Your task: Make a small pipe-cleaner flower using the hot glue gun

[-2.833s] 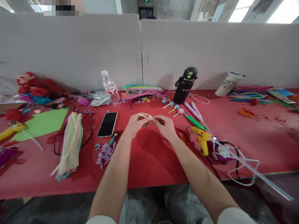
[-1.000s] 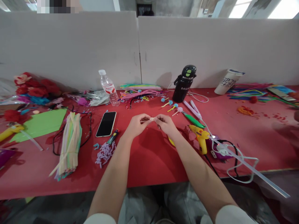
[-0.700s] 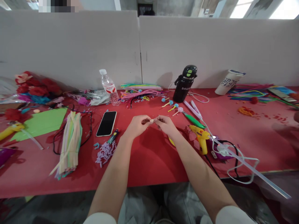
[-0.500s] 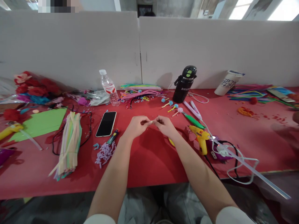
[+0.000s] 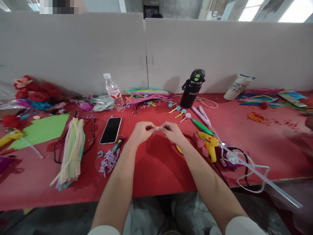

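Over the middle of the red table (image 5: 161, 169), my left hand (image 5: 143, 132) and my right hand (image 5: 173, 132) meet fingertip to fingertip, both closed in a pinch. Between the fingertips shows a small pale piece (image 5: 157, 128), too small to name and mostly hidden by fingers. Beside my left forearm lie a pile of short lilac pieces (image 5: 110, 161), a dark tube (image 5: 118, 144) and a phone (image 5: 111, 130). Right of my right hand are a yellow glue gun (image 5: 209, 143), green-handled pliers (image 5: 203, 127) and several small pompoms on stems (image 5: 187, 116).
A bundle of pale pipe cleaners (image 5: 72, 150) lies left, near a green sheet (image 5: 46, 129). Along the white partition (image 5: 97, 42) stand a water bottle (image 5: 114, 93), a black flask (image 5: 193, 89) and a leaning white cup (image 5: 238, 87). A long glue stick (image 5: 276, 184) projects past the table edge.
Both hands keep nearly the same place, fingertips still together. The pale piece between them shows slightly differently. The whole view has shifted a little.
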`<state>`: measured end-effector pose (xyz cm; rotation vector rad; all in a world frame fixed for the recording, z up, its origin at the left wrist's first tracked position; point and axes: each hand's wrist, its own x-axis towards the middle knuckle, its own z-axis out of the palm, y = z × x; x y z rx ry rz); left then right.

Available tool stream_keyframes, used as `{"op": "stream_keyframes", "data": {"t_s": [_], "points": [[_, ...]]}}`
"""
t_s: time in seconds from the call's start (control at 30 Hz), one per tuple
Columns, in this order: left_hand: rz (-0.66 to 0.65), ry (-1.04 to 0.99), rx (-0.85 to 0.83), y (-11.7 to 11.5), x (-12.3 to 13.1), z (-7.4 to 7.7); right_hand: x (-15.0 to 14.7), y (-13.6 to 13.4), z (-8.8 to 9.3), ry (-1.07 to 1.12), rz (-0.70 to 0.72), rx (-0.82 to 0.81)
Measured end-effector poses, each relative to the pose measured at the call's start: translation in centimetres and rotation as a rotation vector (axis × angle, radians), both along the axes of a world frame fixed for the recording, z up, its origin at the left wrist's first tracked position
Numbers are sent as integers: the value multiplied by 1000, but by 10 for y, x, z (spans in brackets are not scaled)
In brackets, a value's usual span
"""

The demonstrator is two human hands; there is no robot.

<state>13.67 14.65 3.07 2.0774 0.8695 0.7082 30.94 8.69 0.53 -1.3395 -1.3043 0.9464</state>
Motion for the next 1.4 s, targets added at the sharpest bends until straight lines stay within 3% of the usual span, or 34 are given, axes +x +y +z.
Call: {"op": "stream_keyframes", "data": {"t_s": [0.23,0.33,0.57,0.77,0.87,1.03,1.27,1.4], "points": [[6,51,116,-2,1,5,0,3,-3,22,1,-7],[13,40,87,-1,3,5,1,5,-5,32,-1,8],[5,-52,-264,4,2,4,2,4,-5,-18,-34,112],[146,-442,-569,6,7,2,0,1,-3,-149,-13,139],[159,-530,-628,5,12,0,0,2,-3,-102,-37,142],[168,-421,-559,3,18,-5,-2,3,-2,-66,-64,142],[176,-259,-228,0,20,-9,-8,-1,-3,-204,-97,158],[150,-317,-330,-1,21,-8,-6,-2,-1,-209,-121,170]]}}
